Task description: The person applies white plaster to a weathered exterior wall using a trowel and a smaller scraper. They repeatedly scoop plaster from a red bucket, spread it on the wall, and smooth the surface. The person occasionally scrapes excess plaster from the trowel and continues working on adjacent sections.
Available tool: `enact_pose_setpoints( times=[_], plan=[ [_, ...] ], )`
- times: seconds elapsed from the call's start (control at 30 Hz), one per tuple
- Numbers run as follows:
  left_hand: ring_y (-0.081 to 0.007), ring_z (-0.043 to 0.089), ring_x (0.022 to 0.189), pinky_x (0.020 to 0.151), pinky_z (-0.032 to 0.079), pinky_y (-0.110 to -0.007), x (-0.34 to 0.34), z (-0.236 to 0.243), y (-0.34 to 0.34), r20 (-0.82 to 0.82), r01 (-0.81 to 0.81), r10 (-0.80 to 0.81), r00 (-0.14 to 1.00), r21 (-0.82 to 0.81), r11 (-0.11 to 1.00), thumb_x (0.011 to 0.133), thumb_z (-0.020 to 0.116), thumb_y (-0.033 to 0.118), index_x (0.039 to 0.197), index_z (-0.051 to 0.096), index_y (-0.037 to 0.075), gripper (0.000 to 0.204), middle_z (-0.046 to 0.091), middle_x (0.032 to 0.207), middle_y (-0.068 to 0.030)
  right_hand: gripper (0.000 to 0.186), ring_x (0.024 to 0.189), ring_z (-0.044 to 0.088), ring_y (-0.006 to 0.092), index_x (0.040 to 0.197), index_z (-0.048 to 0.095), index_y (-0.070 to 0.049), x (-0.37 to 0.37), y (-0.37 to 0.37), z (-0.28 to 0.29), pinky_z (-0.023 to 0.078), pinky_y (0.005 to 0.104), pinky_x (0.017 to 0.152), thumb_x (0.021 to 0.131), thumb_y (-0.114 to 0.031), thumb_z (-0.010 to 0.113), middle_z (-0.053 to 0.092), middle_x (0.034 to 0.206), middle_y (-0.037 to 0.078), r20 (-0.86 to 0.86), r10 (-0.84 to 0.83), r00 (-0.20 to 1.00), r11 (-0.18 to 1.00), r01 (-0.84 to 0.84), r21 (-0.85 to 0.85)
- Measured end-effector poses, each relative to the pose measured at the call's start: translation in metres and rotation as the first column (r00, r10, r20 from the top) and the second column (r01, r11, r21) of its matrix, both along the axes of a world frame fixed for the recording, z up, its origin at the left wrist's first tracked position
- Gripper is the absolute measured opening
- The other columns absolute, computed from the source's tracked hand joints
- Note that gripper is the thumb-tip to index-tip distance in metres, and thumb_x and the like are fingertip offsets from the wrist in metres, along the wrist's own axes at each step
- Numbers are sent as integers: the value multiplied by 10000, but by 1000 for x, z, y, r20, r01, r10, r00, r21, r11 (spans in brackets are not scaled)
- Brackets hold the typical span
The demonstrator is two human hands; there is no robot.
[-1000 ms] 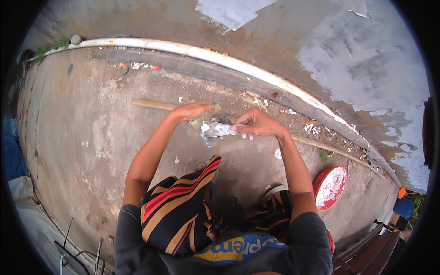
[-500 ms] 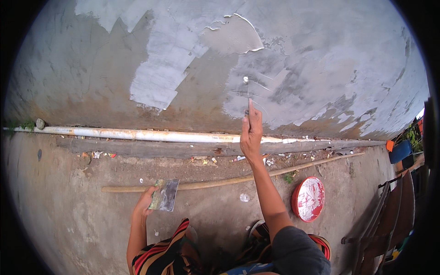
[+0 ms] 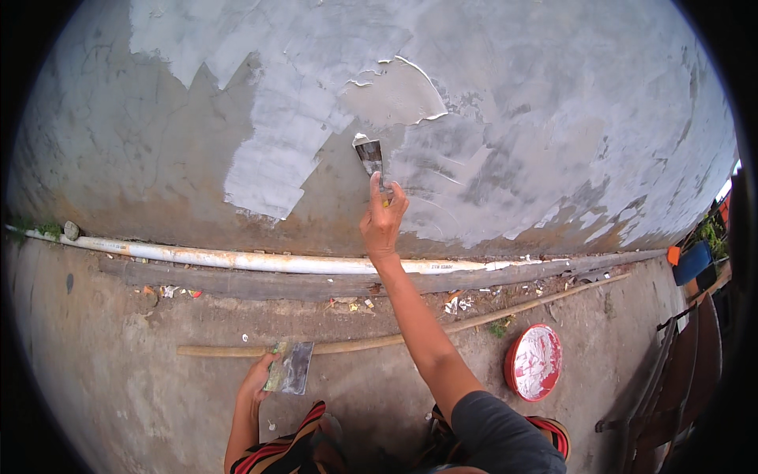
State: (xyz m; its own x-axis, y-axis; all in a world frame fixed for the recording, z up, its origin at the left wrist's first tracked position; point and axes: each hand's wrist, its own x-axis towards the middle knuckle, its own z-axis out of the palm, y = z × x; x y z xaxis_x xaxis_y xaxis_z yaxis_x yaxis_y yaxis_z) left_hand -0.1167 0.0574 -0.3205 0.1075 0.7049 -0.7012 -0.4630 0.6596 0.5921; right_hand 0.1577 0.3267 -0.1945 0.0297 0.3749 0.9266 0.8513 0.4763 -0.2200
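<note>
My right hand (image 3: 384, 220) is closed around a putty knife (image 3: 369, 157), its arm stretched toward the grey wall (image 3: 197, 150). White paste sits on the blade's tip, which is at the bare strip between two coated areas. Just above the blade, a wet patch of putty (image 3: 399, 93) has a raised white edge. Low on the left, my left hand (image 3: 257, 376) grips a flat rectangular plate (image 3: 290, 368) by its left side. Dark smears cover the plate's face.
A red basin (image 3: 512, 370) with white paste inside stands on the ground at right. A long wooden pole (image 3: 371, 343) lies across the ground. Along the wall's foot runs a white pipe (image 3: 237, 259). A brown bench (image 3: 671, 387) stands at far right.
My right hand has moved left with the putty knife, and the blade now shows its broad face. My left hand still holds the plate. The view has tilted slightly upward.
</note>
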Motion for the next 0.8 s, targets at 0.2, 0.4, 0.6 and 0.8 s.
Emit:
enact_pose_setpoints(
  times=[0.2,0.4,0.6,0.8],
  plan=[
    [-179,641,755,704,534,-327,3,2,5,-12,-9,9,1000,18,1000,908,569,225,1106,585,18,287,651,891,-61,662,1042,475,384,1402,482,-64,-5,-25,-54,418,452,868,769,102,581,445,1135,237,-104,-62,993,985,43,-170],
    [-225,548,1108,995,396,-333,19,14,8,-466,-23,285,838,492,870,934,519,162,1395,420,19,492,556,1266,-131,543,907,549,282,1387,499,-83,-13,-125,-62,465,362,769,860,23,576,489,1089,184,-383,137,914,795,-332,-508],
    [-217,440,1261,1050,334,-366,8,20,16,-265,218,-80,961,547,808,1011,432,292,1481,299,53,544,378,1483,-99,579,955,583,229,1399,450,-83,-72,-231,-73,491,348,805,851,-42,632,611,1131,146,-769,237,593,284,-800,-529],
    [-206,509,1182,979,418,-340,63,37,4,75,-149,129,989,434,888,1038,347,417,1441,387,55,543,505,1367,-97,647,1040,568,287,1387,422,-46,-87,-261,-73,456,364,900,804,-101,696,603,1180,138,-547,450,706,438,-708,-554]
  ],
)
